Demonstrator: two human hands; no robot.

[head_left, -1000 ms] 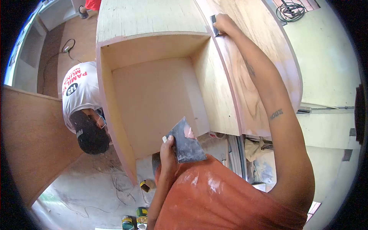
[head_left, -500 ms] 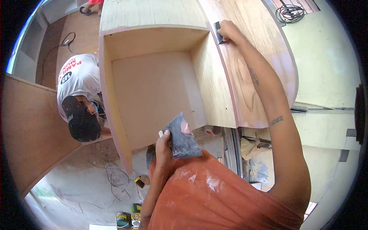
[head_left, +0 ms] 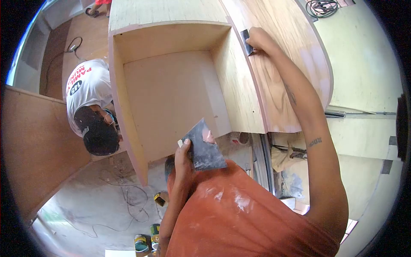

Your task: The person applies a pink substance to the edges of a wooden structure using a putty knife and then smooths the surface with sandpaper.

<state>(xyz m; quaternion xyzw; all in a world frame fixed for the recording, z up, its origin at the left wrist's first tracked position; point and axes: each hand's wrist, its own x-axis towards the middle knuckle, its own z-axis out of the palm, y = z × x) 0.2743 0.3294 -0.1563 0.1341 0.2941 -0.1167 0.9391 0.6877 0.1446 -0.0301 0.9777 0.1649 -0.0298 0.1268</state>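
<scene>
My left hand [head_left: 184, 159] is closed on the edge of a dark, flat plate [head_left: 203, 150], which carries a lump of pinkish paste near its upper corner. Up at the right, my right hand [head_left: 258, 39] grips a small dark scraper blade [head_left: 247, 42]. That blade rests on the wooden panel [head_left: 274, 81] beside its pinkish edge strip. Left of this panel is an open wooden cabinet box [head_left: 171, 92], with the plate over its lower front part.
A co-worker in a white shirt [head_left: 89, 83] and black cap bends down left of the cabinet. Paint cans [head_left: 141, 243] and a loose cord [head_left: 128, 199] are on the floor below. A coiled black cable [head_left: 322, 7] lies at the top right.
My right hand and its scraper have moved slightly down along the panel's edge. The cabinet appears a little higher in view. The co-worker's head has shifted slightly right.
</scene>
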